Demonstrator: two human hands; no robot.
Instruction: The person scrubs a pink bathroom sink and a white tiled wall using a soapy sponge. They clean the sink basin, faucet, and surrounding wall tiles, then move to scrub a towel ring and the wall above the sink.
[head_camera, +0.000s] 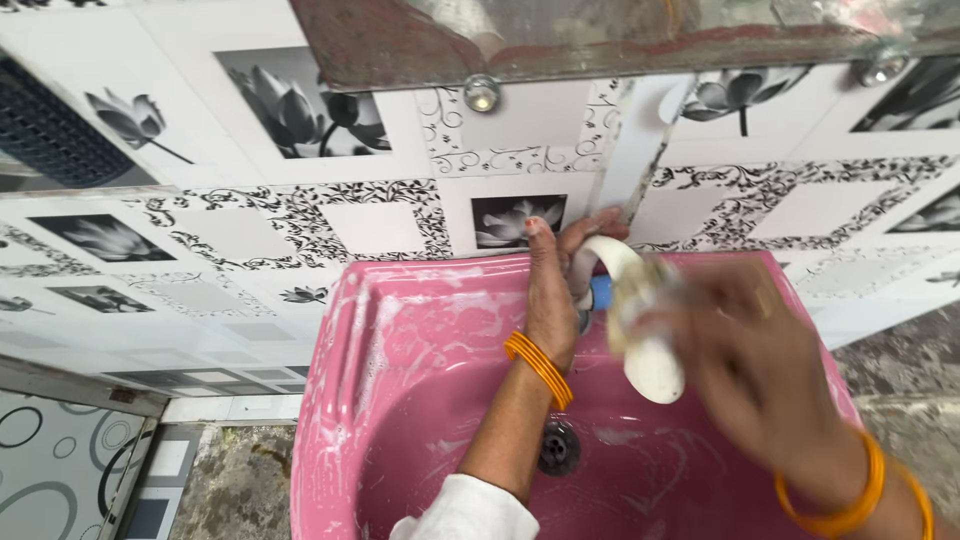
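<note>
We saw the left hand (556, 290) wrapped around the base of the white plastic tap (640, 320) at the back of the soapy pink plastic basin (400, 360), while the blurred right hand (760, 370) was pressed against its spout, grip unclear.

White wall tiles (250, 225) carry black-and-white lotus prints and scrollwork. Above hangs a mirror (600, 35) — below, mottled grey floor (240, 490).

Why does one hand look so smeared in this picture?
In the head view, the right hand is motion-blurred against the white tap; the left hand, pink basin and flower tiles look sharp under even light; the mirror reflection is murky.
</note>
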